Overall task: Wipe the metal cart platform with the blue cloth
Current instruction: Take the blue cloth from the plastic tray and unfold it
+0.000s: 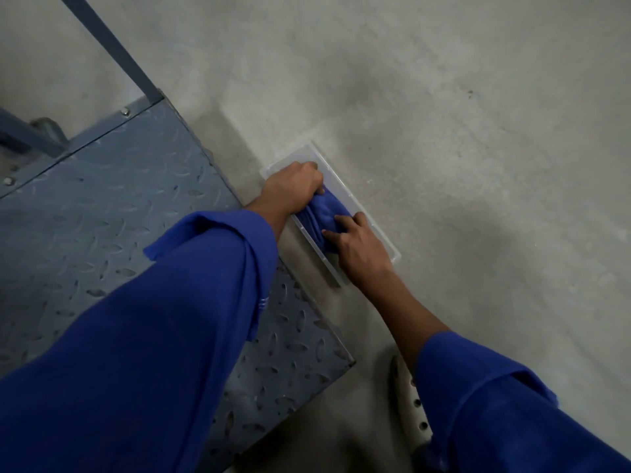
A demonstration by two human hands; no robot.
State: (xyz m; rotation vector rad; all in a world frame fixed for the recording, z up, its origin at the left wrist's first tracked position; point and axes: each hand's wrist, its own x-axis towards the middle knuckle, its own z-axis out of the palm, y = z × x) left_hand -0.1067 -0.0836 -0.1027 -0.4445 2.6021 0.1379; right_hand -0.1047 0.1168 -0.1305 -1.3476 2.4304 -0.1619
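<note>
The blue cloth (322,213) lies bunched in a clear plastic tray (382,238) on the concrete floor, just right of the metal cart platform (102,206). My left hand (293,186) grips the cloth's upper end, fingers curled round it. My right hand (358,247) presses on the cloth's lower part with its fingers spread. The platform is grey-blue tread plate, partly hidden under my left sleeve.
The cart's handle post (112,46) rises from the platform's far corner, and a wheel (46,128) shows at the far left. A white perforated shoe (411,401) stands on the floor (478,131) by my right sleeve.
</note>
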